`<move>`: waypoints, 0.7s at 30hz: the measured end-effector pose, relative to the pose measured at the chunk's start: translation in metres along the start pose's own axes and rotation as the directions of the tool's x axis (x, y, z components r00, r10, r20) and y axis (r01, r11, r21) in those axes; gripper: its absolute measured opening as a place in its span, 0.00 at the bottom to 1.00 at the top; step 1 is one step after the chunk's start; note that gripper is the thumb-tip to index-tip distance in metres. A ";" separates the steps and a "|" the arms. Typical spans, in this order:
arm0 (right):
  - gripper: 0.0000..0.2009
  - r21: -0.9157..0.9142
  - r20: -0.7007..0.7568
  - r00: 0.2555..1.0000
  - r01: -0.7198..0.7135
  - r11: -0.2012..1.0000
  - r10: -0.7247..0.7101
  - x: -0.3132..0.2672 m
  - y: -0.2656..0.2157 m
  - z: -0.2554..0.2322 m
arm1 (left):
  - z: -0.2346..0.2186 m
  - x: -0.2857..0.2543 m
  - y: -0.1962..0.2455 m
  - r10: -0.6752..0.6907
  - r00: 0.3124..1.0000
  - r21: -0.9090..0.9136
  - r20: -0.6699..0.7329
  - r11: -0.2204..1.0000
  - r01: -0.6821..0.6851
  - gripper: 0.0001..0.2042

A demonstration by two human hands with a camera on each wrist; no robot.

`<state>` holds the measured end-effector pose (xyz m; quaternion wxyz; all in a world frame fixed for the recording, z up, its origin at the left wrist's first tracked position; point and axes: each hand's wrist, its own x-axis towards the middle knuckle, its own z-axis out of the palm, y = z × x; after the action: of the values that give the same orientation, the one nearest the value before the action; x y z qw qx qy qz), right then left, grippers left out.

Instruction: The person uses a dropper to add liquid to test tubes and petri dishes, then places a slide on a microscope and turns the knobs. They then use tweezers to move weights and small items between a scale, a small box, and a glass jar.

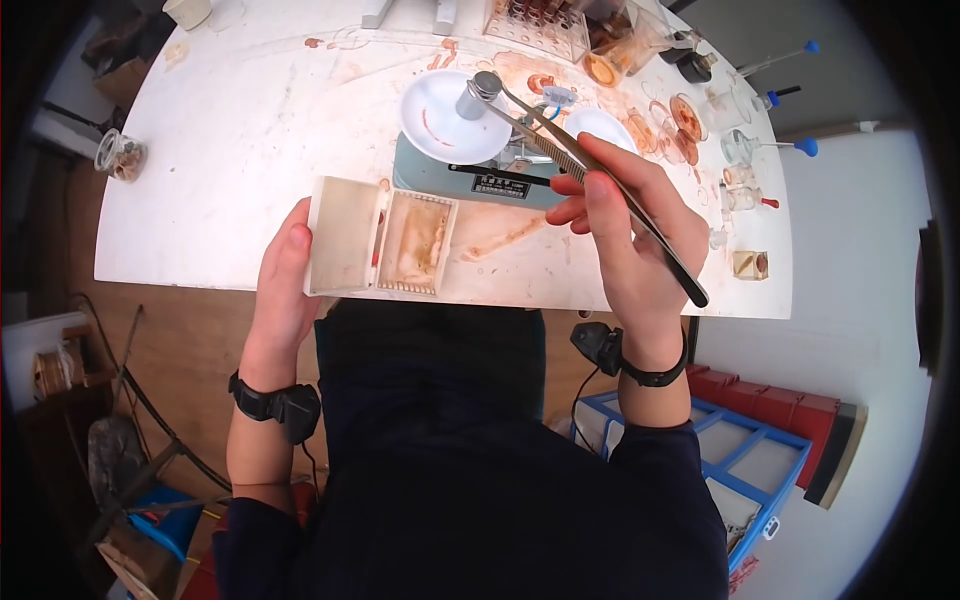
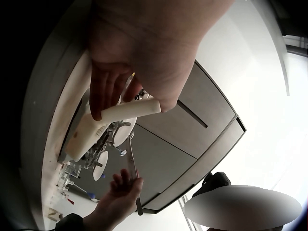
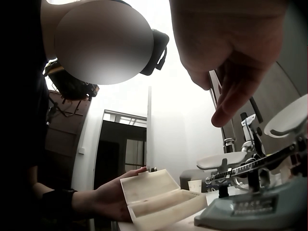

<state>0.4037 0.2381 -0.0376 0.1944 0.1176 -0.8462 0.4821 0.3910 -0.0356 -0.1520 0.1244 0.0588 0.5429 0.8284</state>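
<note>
My right hand (image 1: 650,230) pinches long metal tweezers (image 1: 683,275), dark at the back end. Their tips clasp a silver metal weight (image 1: 472,103), which overlaps the left white pan (image 1: 425,135) of a teal-based balance scale (image 1: 420,178). In the right wrist view the weight (image 3: 229,143) shows upright, right at the pan's top. My left hand (image 1: 283,265) holds a cream plastic box (image 1: 345,235) by its raised lid, near the table's front edge. The box's tray (image 1: 415,245) is stained brown inside. Behind the right fingers sits the scale's other pan (image 1: 605,125).
Across the stained white table (image 1: 250,200), a glass jar (image 1: 122,157) stands far left. A test tube rack (image 1: 540,35) is at the back. Stained dishes (image 1: 687,117) and small bottles (image 1: 742,198) line the right side. A blue-framed case (image 1: 755,450) sits below, right.
</note>
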 end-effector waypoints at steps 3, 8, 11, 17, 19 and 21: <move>0.14 -0.028 0.060 0.998 0.021 0.999 -0.019 0.001 -0.002 -0.004 | -0.002 0.000 -0.001 -0.002 1.000 -0.021 -0.007 1.000 0.002 0.35; 0.13 -0.046 0.085 0.995 0.061 0.997 -0.057 0.003 0.000 -0.004 | -0.004 0.000 -0.001 -0.009 1.000 -0.050 -0.018 0.999 0.008 0.34; 0.14 -0.022 0.076 0.994 0.083 0.996 -0.081 0.001 0.000 -0.003 | -0.003 0.000 -0.001 -0.014 0.999 -0.074 -0.029 0.997 0.012 0.33; 0.17 0.088 -0.002 0.993 0.119 0.989 -0.120 -0.006 0.004 -0.005 | -0.004 0.000 0.001 -0.036 0.999 -0.117 -0.035 0.993 0.031 0.31; 0.16 0.133 -0.026 0.994 0.111 0.985 -0.108 -0.009 0.000 -0.009 | -0.005 0.000 -0.001 -0.037 0.999 -0.137 -0.037 0.990 0.031 0.31; 0.18 0.123 -0.009 0.994 0.114 0.986 -0.113 -0.012 -0.003 -0.015 | -0.005 0.001 0.000 -0.037 0.998 -0.133 -0.050 0.991 0.030 0.31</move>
<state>0.4190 0.2497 -0.0338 0.2148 0.1769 -0.8065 0.5217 0.3894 -0.0396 -0.1544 0.1276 0.0197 0.4908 0.8617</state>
